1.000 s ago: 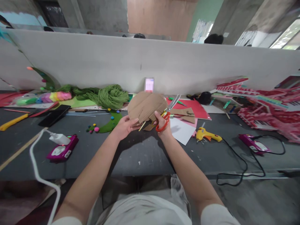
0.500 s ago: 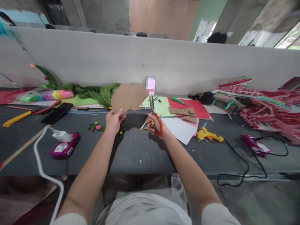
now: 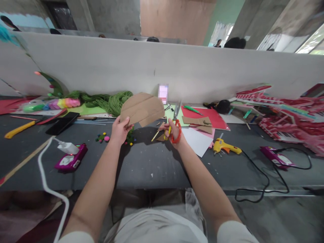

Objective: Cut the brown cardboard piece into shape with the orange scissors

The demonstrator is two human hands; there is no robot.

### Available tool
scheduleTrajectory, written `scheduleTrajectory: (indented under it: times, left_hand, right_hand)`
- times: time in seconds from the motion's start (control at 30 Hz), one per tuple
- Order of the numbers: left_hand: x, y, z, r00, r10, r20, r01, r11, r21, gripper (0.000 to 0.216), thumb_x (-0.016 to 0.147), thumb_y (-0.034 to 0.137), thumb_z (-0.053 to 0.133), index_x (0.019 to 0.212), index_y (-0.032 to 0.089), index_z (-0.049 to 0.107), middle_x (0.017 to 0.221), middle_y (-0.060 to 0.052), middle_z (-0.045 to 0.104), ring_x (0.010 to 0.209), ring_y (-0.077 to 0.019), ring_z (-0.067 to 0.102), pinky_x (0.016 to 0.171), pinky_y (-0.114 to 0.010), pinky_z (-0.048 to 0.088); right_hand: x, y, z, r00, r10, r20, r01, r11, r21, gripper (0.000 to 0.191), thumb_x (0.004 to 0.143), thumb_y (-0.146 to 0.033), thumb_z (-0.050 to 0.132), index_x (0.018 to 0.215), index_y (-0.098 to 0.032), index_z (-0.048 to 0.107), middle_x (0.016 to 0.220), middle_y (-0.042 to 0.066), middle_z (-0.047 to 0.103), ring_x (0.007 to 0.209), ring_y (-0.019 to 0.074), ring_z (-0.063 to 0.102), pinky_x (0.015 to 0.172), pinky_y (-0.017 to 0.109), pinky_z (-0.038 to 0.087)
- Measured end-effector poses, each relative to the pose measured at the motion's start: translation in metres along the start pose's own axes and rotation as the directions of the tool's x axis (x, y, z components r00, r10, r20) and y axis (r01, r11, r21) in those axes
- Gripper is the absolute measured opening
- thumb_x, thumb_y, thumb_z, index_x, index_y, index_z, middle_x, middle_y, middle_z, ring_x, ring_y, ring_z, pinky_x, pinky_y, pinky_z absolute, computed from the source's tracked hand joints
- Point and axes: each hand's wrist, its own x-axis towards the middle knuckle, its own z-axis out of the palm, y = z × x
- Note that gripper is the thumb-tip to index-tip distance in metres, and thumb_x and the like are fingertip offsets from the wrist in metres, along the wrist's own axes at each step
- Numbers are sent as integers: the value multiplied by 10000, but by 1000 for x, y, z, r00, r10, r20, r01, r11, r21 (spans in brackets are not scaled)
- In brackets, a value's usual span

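Scissors have tilted rightward, held by the right grip; left grip pinches cardboard by its lower-left edge.

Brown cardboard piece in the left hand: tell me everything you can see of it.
The brown cardboard piece looks thin and flat, rounded along the top and angular below, with faint diagonal lines across its face. The left hand pinches its lower left edge, thumb on the near face. It is held up, partly hiding the green yarn.

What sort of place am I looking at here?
Most likely a craft workshop: there are red-handled scissors in the right hand, a yellow glue gun on the bench and a heap of green yarn.
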Motion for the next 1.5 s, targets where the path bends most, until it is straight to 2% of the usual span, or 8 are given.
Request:
scheduleTrajectory:
  times: [0.13, 0.3, 0.43, 0.6, 0.87, 1.17, 1.33, 1.5]
  left_hand:
    - [-6, -1, 5, 989, -60, 134, 50, 996, 79, 392, 655, 214, 882, 1015, 193, 728, 920, -38, 738, 662, -131, 659, 557, -219, 519]
    - [-10, -9, 12, 989, -64, 132, 51, 994, 98, 422, 631, 252, 933, 992, 168, 731, 903, -40, 738, 684, -136, 674, 565, -227, 534]
    - [-20, -20, 25, 988, -98, 119, 104, 994, -45, 408, 664, 309, 933, 978, 176, 709, 929, -45, 766, 761, -151, 716, 678, -257, 589]
    - [-33, -32, 40, 952, -249, 180, 258, 966, -29, 377, 753, 349, 881, 1022, 151, 706, 960, -94, 790, 839, -214, 757, 731, -323, 619]
    - [-27, -37, 34, 945, -280, 168, 295, 952, -77, 203, 820, 271, 811, 924, 116, 729, 892, -115, 798, 834, -247, 779, 737, -363, 651]
    - [-29, -36, 35, 939, -284, 193, 300, 952, -58, 220, 800, 287, 829, 911, 127, 725, 846, -101, 791, 848, -264, 782, 748, -384, 649]
    - [-30, -33, 40, 967, -225, 122, 235, 969, -81, 280, 734, 289, 870, 907, 146, 701, 854, -59, 781, 787, -210, 759, 699, -316, 622]
    - [-22, -23, 33, 978, -204, 38, 207, 973, -99, 214, 804, 290, 806, 939, 169, 693, 818, -19, 761, 639, -116, 703, 555, -202, 541]
  right_hand:
    - [10, -7, -13, 985, -68, -160, 90, 987, 134, 476, 727, -576, 844, 798, -213, 544, 666, -15, 685, 412, 87, 539, 399, 223, 461]
    - [2, -7, -16, 998, -41, 52, 34, 992, 121, 397, 602, -323, 903, 893, -189, 670, 767, 35, 763, 749, 246, 759, 676, 353, 640]
    - [-6, 1, -1, 993, -98, 69, 90, 989, 114, 458, 599, -311, 889, 996, -180, 703, 907, 67, 801, 911, 295, 774, 849, 435, 640]
    - [-8, 6, 7, 985, -174, -5, 173, 976, 134, 470, 613, -361, 883, 1010, -199, 691, 953, 73, 802, 974, 312, 767, 854, 456, 642]
    - [-13, 1, 7, 975, -201, 99, 190, 976, 109, 485, 639, -403, 893, 1034, -192, 708, 960, 73, 798, 999, 314, 760, 861, 443, 645]
    - [-12, 2, 6, 972, -211, 106, 199, 973, 114, 499, 645, -402, 896, 1052, -185, 707, 1008, 89, 800, 977, 305, 768, 861, 439, 639]
    - [-6, 7, 5, 984, -176, 33, 168, 973, 159, 482, 612, -353, 906, 1021, -177, 722, 974, 84, 810, 953, 323, 774, 873, 469, 641]
    - [0, 7, 0, 983, -178, -49, 184, 966, 184, 453, 593, -331, 902, 993, -194, 739, 950, 66, 816, 985, 340, 771, 934, 502, 625]
